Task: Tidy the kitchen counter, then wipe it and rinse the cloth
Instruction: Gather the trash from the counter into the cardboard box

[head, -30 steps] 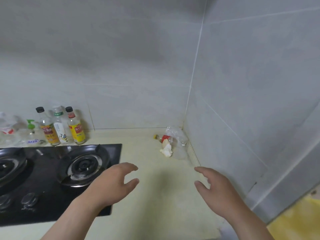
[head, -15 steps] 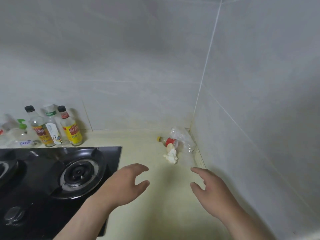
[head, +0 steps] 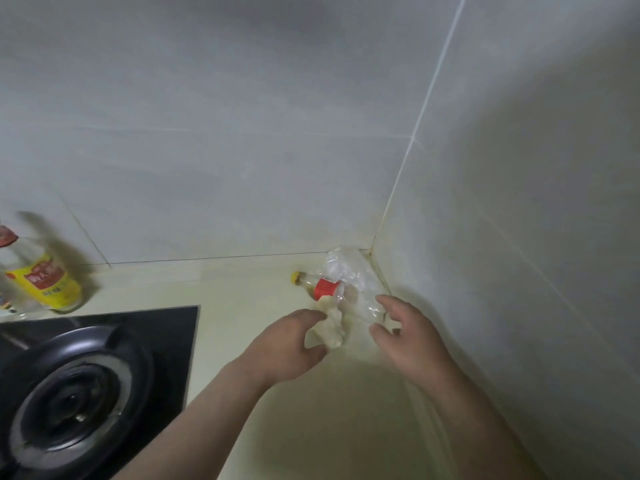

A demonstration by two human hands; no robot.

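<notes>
Both hands work the back right corner of the pale yellow counter point(head: 242, 289), where litter sits bunched against the grey tiled walls point(head: 242, 150), so this looks like the clearing step before any wiping. The left hand point(head: 287, 344) has thumb and fingers curled round the crumpled white paper wad point(head: 329, 329); the right hand point(head: 412, 344) has fingers spread and half bent, tips at the clear crinkled plastic bag point(head: 349, 271), not closed on it. A small clear bottle with red label and yellow cap point(head: 320, 285) lies on its side partly under the bag, just beside the wad; no cloth in view.
</notes>
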